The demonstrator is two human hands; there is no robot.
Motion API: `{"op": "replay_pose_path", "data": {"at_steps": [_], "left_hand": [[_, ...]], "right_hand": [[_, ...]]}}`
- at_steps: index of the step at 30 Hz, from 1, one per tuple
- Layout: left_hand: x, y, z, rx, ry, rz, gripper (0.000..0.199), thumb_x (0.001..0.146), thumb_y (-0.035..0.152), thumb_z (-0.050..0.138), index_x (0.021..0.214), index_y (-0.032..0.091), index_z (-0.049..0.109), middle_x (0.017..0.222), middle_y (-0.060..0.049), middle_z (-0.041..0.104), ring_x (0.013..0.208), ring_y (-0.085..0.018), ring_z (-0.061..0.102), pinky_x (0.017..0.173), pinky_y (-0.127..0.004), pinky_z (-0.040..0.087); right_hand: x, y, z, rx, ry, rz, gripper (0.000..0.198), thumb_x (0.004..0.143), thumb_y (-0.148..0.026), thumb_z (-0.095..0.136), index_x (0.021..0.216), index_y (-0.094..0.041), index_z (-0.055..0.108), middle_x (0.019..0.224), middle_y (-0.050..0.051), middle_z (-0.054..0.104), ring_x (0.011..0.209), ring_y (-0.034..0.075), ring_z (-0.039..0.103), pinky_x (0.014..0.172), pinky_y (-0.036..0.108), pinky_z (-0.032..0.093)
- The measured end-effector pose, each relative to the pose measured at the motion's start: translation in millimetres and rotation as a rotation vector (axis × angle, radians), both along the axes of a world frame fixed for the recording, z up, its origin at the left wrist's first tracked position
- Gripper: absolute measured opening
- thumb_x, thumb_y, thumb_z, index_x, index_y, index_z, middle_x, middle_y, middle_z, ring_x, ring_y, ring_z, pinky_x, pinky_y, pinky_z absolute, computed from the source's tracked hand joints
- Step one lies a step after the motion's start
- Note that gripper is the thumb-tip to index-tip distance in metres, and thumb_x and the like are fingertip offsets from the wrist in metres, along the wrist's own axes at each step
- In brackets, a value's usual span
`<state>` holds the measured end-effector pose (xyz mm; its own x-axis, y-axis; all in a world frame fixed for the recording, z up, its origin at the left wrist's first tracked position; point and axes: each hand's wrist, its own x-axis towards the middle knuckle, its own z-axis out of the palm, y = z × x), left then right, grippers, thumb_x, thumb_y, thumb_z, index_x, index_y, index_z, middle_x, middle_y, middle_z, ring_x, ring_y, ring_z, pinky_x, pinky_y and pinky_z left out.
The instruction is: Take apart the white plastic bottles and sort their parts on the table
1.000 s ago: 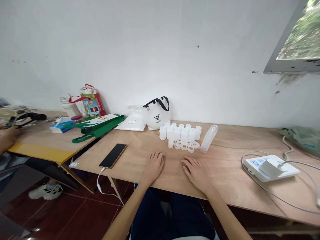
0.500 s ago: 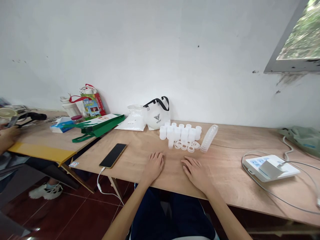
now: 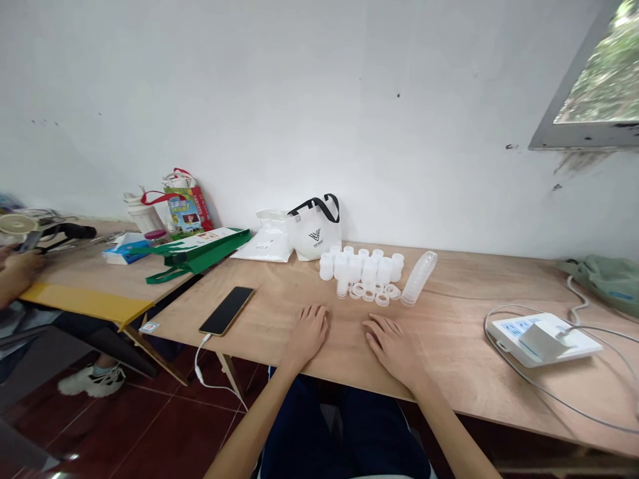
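Observation:
Flat on the wooden table (image 3: 279, 313), near its front edge, rests my left hand (image 3: 307, 334), open and holding nothing. My right hand (image 3: 392, 346) lies to the right of it, also open, fingers stretched forward on the wood. Beyond both hands stands a group of translucent white plastic cups (image 3: 355, 268), several of them upright. In front of these lie several loose plastic rings (image 3: 382, 299). A leaning stack of clear nested plastic pieces (image 3: 418, 278) is at the group's right. Neither hand touches any of these pieces.
A charging smartphone (image 3: 227, 311) lies left of my hands. Behind are a white tote bag (image 3: 315, 238), a white plastic packet (image 3: 264, 243) and a green bag (image 3: 204, 256). A power strip (image 3: 542, 339) with cables sits right. At far left, a person's hand (image 3: 22, 266) holds a dark object.
The view has shifted very slightly, so everything on the table appears a little lower and further right. My hands and the plastic pieces stay where they were.

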<state>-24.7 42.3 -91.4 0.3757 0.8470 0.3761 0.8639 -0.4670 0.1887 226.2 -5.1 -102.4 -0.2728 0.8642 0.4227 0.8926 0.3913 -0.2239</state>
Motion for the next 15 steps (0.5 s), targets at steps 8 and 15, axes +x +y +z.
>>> {"op": "replay_pose_path", "data": {"at_steps": [8,15], "left_hand": [[-0.2,2.5,-4.5,0.014,0.006,-0.003,0.027,0.106,0.02,0.031,0.115,0.021,0.057,0.118,-0.009,0.065,0.106,-0.025,0.059,0.096,-0.043,0.045],[0.2,1.0,-1.4,0.008,0.001,0.001,0.026,0.106,0.021,0.033,0.115,0.022,0.057,0.121,-0.009,0.066,0.106,-0.026,0.06,0.096,-0.043,0.045]], "right_hand": [[-0.5,-0.2,1.7,-0.003,-0.013,-0.004,0.034,0.106,-0.031,0.041,0.127,-0.025,0.067,0.141,0.009,0.064,0.128,0.026,0.061,0.105,0.046,0.05],[-0.4,-0.6,1.6,0.006,-0.012,-0.007,0.035,0.106,-0.032,0.04,0.127,-0.026,0.067,0.141,0.008,0.065,0.127,0.026,0.062,0.104,0.046,0.05]]}}
